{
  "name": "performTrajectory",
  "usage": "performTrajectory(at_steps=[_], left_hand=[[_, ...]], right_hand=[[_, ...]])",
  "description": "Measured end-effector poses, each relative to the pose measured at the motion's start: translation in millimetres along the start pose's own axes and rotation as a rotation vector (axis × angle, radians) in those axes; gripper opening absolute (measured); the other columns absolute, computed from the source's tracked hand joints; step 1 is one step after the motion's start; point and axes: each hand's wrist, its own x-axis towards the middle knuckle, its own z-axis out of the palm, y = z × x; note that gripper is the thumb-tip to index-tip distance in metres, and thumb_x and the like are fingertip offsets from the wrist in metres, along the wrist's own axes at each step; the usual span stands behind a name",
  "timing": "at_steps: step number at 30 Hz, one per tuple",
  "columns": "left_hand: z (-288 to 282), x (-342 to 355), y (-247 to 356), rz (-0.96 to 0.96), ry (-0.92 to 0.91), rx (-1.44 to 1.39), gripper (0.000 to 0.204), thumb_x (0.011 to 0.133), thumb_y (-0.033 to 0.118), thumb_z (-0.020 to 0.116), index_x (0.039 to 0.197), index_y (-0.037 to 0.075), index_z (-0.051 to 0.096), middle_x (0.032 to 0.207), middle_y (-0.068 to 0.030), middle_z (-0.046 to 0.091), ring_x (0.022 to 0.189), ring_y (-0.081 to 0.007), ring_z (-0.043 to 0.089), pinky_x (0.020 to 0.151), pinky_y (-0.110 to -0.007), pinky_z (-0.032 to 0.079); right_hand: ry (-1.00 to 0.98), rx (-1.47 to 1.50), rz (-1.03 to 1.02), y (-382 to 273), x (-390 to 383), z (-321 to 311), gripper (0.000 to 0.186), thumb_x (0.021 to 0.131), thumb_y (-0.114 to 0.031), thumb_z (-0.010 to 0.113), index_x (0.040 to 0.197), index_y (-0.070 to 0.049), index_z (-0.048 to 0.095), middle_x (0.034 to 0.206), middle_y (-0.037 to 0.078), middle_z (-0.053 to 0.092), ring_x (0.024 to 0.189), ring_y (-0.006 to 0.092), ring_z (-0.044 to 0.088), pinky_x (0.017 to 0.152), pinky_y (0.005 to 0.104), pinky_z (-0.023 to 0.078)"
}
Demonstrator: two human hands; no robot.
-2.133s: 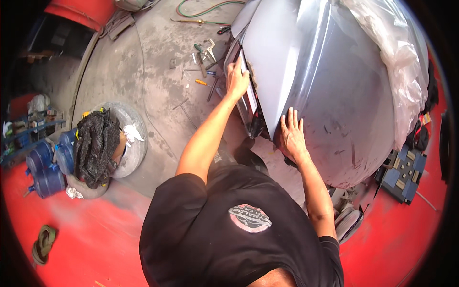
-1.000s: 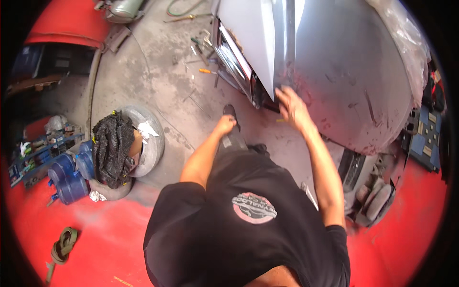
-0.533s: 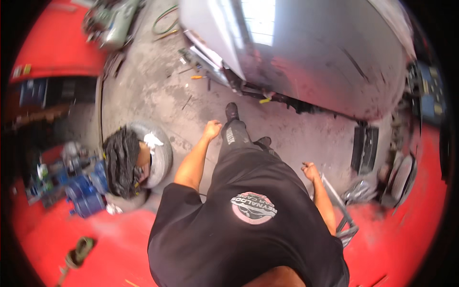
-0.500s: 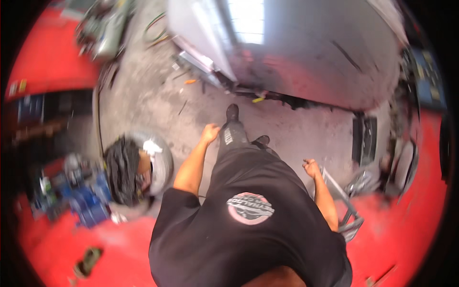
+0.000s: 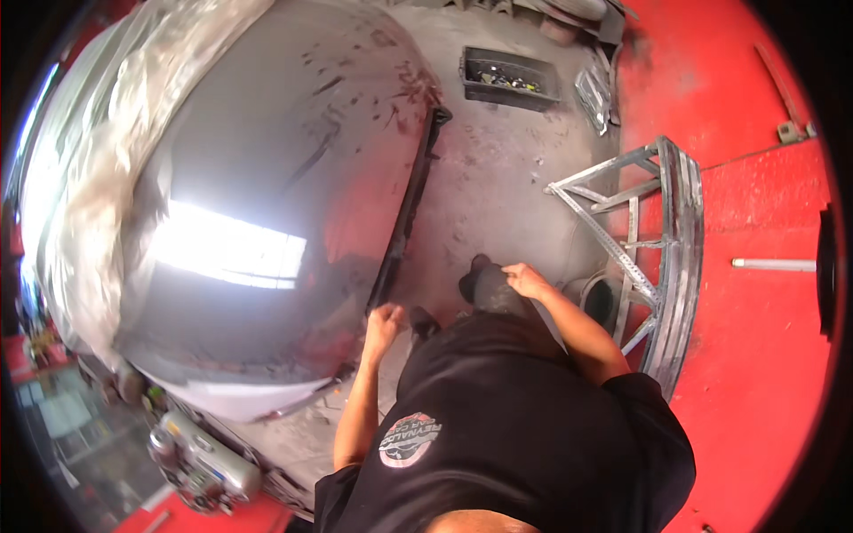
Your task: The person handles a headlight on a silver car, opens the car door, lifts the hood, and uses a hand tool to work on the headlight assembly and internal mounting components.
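The grey car hood (image 5: 267,178) fills my left and upper view, its glossy panel reflecting a bright window; clear plastic sheeting (image 5: 80,178) covers its far left side. The hood's dark front edge (image 5: 404,213) runs as a long strip from upper right down toward me. My left hand (image 5: 384,322) sits at the near end of that strip, fingers curled; I cannot tell whether it grips the edge or only touches it. My right hand (image 5: 524,280) rests loosely closed on my raised knee (image 5: 487,289), well apart from the hood. A metal lattice frame (image 5: 653,240) stands to my right on the grey floor (image 5: 498,178); a black parts tray (image 5: 508,78) lies beyond.
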Motion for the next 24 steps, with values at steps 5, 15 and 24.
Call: performTrajectory(at_steps=[5, 15, 24], left_hand=[[4, 126, 190, 0.388, 0.229, 0.176, 0.022, 0.096, 0.018, 0.064, 0.094, -0.003, 0.067, 0.073, -0.0139, 0.064, 0.068, -0.0207, 0.059, 0.066, -0.038, 0.049], [-9, 367, 325, 0.121, 0.595, 1.108, 0.068, 0.088, 0.041, 0.069, 0.147, 0.013, 0.048, 0.155, -0.0352, 0.024, 0.142, -0.0569, 0.026, 0.106, -0.068, 0.033], [8, 403, 382, -0.096, 0.421, 1.095, 0.068, 0.087, 0.042, 0.071, 0.140, 0.003, 0.053, 0.144, -0.0489, 0.029, 0.135, -0.0638, 0.031, 0.111, -0.057, 0.035]], right_hand=[[0.284, 0.006, 0.168, 152, 28, -27, 0.042, 0.078, -0.011, 0.061, 0.117, 0.002, 0.069, 0.119, 0.022, 0.069, 0.113, 0.0334, 0.067, 0.099, 0.0379, 0.051], [0.200, -0.093, -0.053, 201, 162, -250, 0.029, 0.080, -0.008, 0.060, 0.105, 0.000, 0.073, 0.097, 0.026, 0.069, 0.094, 0.0411, 0.069, 0.082, 0.0436, 0.054], [0.292, -0.123, -0.047, 94, 399, -470, 0.032, 0.089, -0.015, 0.056, 0.114, -0.003, 0.072, 0.104, 0.021, 0.072, 0.102, 0.0381, 0.068, 0.094, 0.0407, 0.053]])
